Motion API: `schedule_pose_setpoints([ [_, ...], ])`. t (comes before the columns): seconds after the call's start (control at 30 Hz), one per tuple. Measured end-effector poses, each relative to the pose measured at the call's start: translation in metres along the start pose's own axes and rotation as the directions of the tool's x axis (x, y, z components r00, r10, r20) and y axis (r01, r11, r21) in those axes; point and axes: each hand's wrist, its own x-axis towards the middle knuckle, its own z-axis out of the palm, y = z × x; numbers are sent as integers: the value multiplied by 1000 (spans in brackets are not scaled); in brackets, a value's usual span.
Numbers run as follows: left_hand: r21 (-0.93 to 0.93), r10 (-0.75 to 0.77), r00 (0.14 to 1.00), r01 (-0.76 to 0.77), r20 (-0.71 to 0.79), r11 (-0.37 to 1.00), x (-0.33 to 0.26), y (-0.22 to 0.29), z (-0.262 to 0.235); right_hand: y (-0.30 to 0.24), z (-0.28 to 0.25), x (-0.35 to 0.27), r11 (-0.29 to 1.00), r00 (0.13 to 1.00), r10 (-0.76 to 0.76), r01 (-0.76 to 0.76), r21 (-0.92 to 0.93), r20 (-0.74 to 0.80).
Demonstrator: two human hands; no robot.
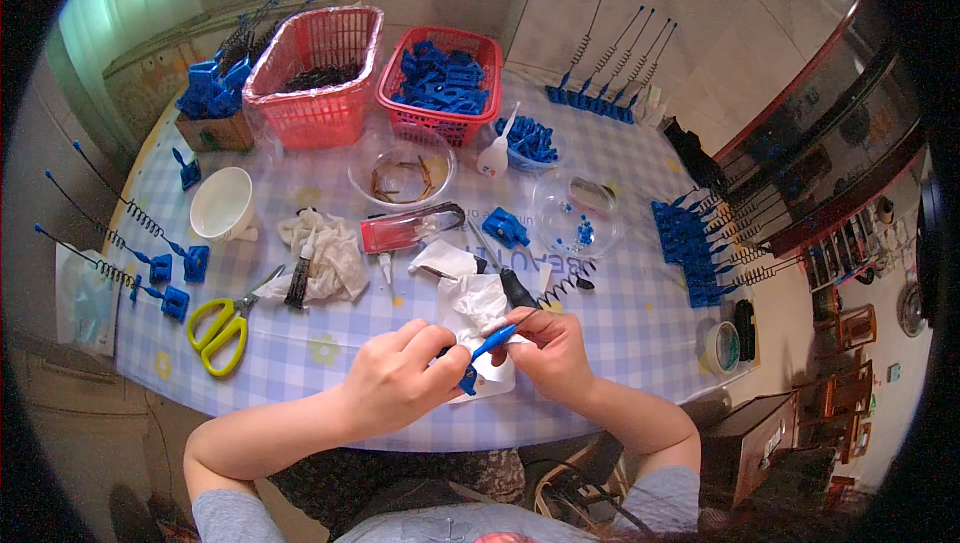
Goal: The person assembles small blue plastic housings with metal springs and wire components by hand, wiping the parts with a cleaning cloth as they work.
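My left hand [405, 373] is closed round the lower end of a blue plastic stem [492, 342], just above the table's near edge. At the stem's upper end, the thumb and fingers of my right hand [548, 351] pinch it. A black coiled spring [566, 289] sticks out past my right fingers, toward the upper right. Part of a blue base [469, 379] shows below my left fingers; the rest is hidden. Crumpled white tissue [472, 301] lies just beyond my hands. Beside it is a tool with a black handle [517, 289].
Yellow-green scissors [217, 337] and a rag [330, 253] lie to the left, near a white cup [222, 202]. Red baskets [318, 113] stand at the back. A loose blue base [506, 228] lies mid-table. Finished-looking spring pieces [685, 253] line the right edge.
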Motion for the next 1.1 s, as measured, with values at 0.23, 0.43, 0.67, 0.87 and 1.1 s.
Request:
schedule_pose_setpoints([
  [0.23,79,29,1000,-30,13,996,-1,-1,-1,-2,7,0,998,998,-13,16,60,-55],
  [0.43,189,113,994,-113,16,975,-2,0,0,-4,6,1,998,998,59,-58,37,-37],
  [0.67,79,27,999,-29,37,996,0,1,-1,-4,6,1,998,998,41,-39,58,-38],
  [0.87,76,27,999,-30,48,997,0,0,-2,-1,5,1,998,999,22,-21,61,-25],
  [1.1,35,-2,998,0,60,999,0,1,-4,-2,6,1,997,999,-7,10,73,-32],
])
